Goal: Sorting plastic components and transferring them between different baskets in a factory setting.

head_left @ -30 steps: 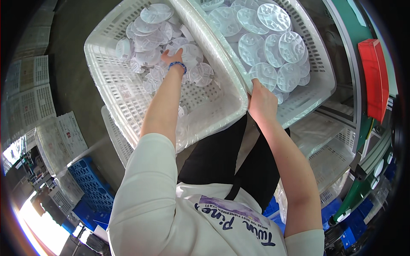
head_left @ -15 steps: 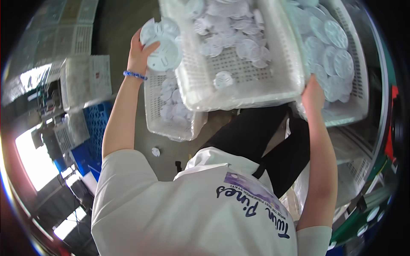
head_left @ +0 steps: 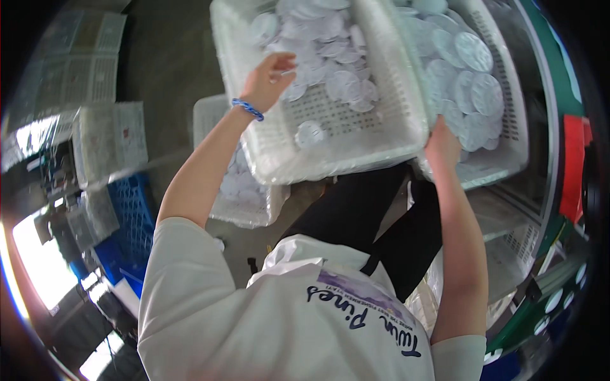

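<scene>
White plastic forms the crate [head_left: 343, 160] before us, discs [head_left: 343, 86] heaped toward its far end. Our right hand [head_left: 443, 147] grips its right rim; our left hand [head_left: 272, 77], blurred, hangs over its left side, fingers loosely bent, seemingly empty. A lone disc [head_left: 310, 134] lies nearer us.

The middle crate [head_left: 340, 162] between a right crate [head_left: 475, 174] and a lower left crate [head_left: 204, 120].
In the middle crate, a heap of discs [head_left: 318, 38] lies toward the far end, a lone disc [head_left: 311, 134] toward the near end; the left hand [head_left: 270, 79] is above its left side, the right hand [head_left: 443, 145] at its near right corner, beside the right crate. Both neighbouring crates contain discs. The person's legs [head_left: 362, 203] are before its near edge; well to its left is a lattice crate [head_left: 132, 209], well to its right a bin [head_left: 575, 168].
</scene>
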`<state>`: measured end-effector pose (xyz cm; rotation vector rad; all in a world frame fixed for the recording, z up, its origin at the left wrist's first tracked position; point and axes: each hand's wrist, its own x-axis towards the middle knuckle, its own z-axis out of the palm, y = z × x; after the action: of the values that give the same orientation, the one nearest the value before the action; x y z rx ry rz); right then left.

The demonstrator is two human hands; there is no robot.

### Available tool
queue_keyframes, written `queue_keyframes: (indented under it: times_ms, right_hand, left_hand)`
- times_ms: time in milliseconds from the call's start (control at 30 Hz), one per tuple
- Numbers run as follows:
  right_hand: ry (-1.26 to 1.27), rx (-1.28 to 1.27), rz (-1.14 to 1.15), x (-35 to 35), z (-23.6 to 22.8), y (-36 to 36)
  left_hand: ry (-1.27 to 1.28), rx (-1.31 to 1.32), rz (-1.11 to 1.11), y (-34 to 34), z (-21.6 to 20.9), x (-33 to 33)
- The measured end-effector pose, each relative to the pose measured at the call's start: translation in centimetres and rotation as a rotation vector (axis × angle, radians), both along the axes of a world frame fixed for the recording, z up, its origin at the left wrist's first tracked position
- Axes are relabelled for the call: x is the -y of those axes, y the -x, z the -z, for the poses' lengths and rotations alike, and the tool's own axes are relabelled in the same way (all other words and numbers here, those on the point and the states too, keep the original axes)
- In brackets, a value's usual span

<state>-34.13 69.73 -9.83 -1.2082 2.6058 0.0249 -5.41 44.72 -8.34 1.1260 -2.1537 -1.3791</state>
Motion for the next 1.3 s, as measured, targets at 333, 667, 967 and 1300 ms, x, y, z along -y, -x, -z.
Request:
queue_keyframes:
  times_ms: [333, 667, 967, 1300]
  right_hand:
    - [0.142, 0.118, 0.015, 0.3, -0.3, -0.2]
    - [0.152, 0.108, 0.03, 0.1, -0.4, 0.2]
    - [0.136, 0.079, 0.03, -1.0, 0.6, 0.6]
    - [0.159, 0.013, -0.046, -0.5, -0.1, -0.2]
  left_hand:
    - [0.244, 0.483, 0.115, 11.5, 22.7, 0.1]
    - [-0.071, 0.638, 0.233, 13.2, 24.2, -3.8]
    - [-0.351, -0.121, 0.097, 5.1, 7.0, -0.7]
    - [0.084, 0.633, -0.073, -22.2, -4.4, -2.9]
